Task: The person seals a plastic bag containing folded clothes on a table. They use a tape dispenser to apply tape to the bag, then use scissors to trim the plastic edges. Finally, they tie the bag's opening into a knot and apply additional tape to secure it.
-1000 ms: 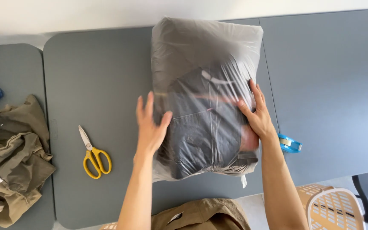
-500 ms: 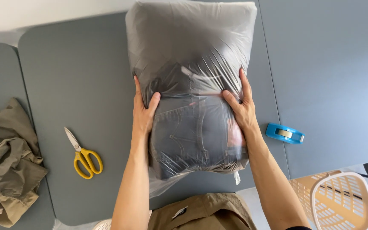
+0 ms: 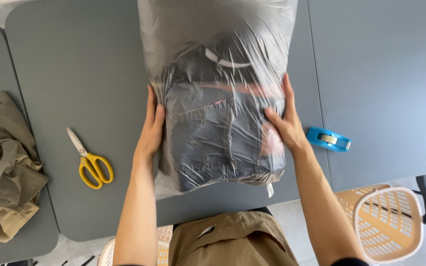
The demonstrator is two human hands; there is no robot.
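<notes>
The clear plastic bag point(image 3: 218, 93) lies on the grey surface point(image 3: 75, 74), between both hands, and folded dark jeans point(image 3: 218, 143) fill its lower part. The left hand point(image 3: 150, 129) presses flat against the left side of the bag with its fingers stretched open, and the right hand point(image 3: 284, 123) does the same on the right side, its fingers spread over the film. Neither hand closes around anything; they only squeeze the bag from both sides.

I judge the bag to be soft and rather light. The film looks thin, wrinkled and slippery, so a hold on the firm denim bundle through the plastic seems safer than a hold on the loose upper part. A small white tag point(image 3: 270, 189) hangs at the lower edge of the bag.

Yellow scissors point(image 3: 88, 160) lie to the left, and a blue tape dispenser point(image 3: 328, 139) lies just beside the right wrist. Olive cloth point(image 3: 3, 167) is heaped at the far left, and a beige basket point(image 3: 388, 221) stands below on the right.
</notes>
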